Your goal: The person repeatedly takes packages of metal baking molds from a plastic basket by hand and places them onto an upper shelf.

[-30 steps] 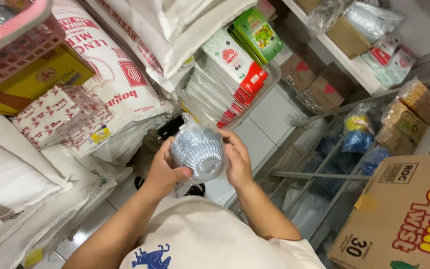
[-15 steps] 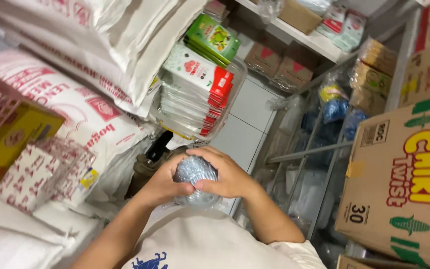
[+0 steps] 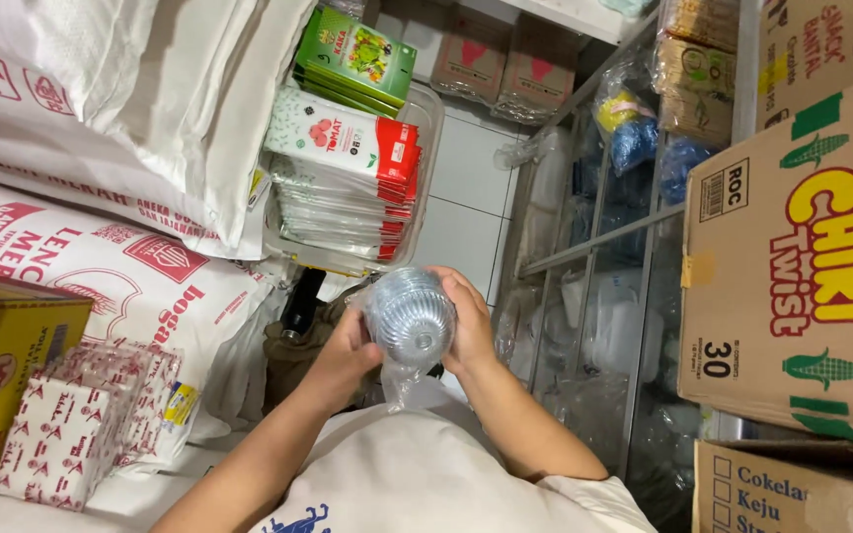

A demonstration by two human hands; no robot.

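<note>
Two hands cup bagged stack of clear plastic cups (image 3: 410,316): left hand (image 3: 343,355), right hand (image 3: 471,326) closed around sides; light, crushable, slippery film.

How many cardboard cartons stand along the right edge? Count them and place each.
3. Top carton at the upper corner, big carton below it, bottom carton at the lower corner; others may be hidden.

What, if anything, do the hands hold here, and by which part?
Both hands, left hand and right hand, hold a stack of clear plastic cups in a bag by its opposite sides.
</note>
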